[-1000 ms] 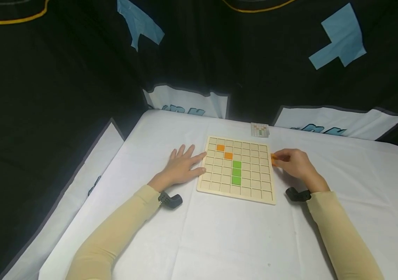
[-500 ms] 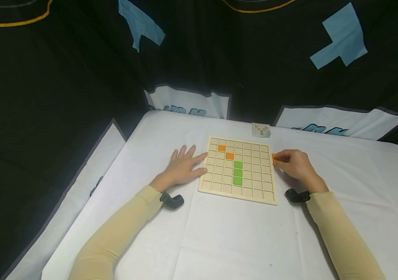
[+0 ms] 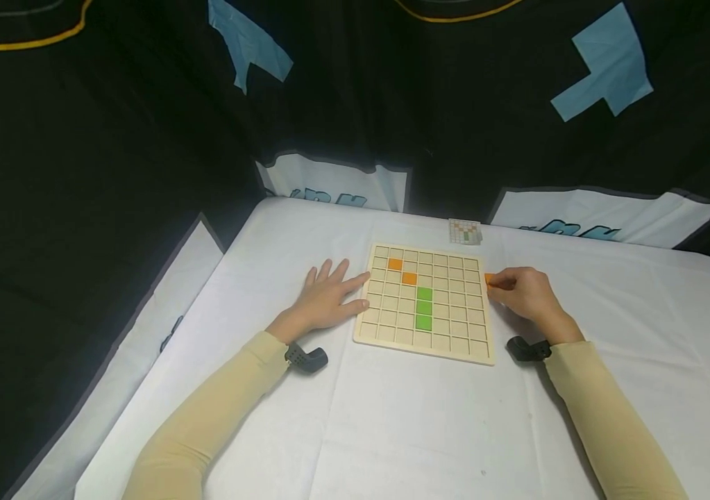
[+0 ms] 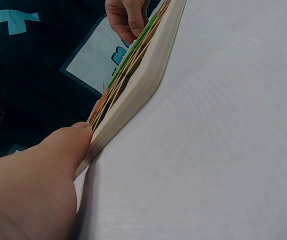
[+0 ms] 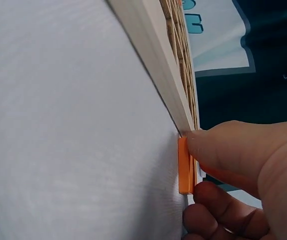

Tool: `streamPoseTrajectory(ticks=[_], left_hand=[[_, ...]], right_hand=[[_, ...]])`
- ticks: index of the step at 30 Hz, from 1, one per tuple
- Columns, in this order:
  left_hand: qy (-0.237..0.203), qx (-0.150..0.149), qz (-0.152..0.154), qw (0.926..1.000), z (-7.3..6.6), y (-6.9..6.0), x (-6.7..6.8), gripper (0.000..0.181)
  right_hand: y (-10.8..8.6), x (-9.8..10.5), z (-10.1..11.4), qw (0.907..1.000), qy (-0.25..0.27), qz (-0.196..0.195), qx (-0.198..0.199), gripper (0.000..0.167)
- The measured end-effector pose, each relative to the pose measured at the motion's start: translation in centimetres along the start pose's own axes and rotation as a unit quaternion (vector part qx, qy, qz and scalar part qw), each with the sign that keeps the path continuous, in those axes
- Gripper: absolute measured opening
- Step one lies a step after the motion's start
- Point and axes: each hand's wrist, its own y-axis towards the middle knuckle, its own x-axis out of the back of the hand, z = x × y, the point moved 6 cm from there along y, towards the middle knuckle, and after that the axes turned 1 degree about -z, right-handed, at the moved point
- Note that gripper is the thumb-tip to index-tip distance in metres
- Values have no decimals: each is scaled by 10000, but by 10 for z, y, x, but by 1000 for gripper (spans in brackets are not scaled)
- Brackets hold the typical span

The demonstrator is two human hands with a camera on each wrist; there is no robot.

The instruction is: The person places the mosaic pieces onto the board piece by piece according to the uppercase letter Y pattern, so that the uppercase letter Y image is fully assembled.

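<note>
A pale wooden grid board (image 3: 392, 336) lies on the white table, with two orange tiles (image 3: 409, 278) and three green tiles (image 3: 424, 307) set in its cells. Fingers spread, my left hand (image 3: 323, 300) rests at the board's left side; its thumb and index fingertips touch the edge there. At the opposite edge my right hand (image 3: 526, 290) pinches an orange tile (image 5: 184, 166) between thumb and fingers. In the right wrist view this tile sits low by the tabletop, right beside the board's side. Its far part is hidden by the fingers.
Behind the board, close to the table's back edge, lies a small card (image 3: 465, 232) printed with a coloured grid pattern. White cloth (image 3: 404, 423) covers the table. Black curtains (image 3: 392, 90) with blue tape stand behind and to the left.
</note>
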Motion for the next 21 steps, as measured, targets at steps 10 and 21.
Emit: streamPoseTrajectory(ticks=[10,21], left_hand=[[18,10,14,10000,0,0,0,68],[60,15,13,10000,1,1,-1,68]], right_hand=[[-3,0,3,9997,-45,178,-169,31],[-4,3,-1,9991,-119,322,-245,26]])
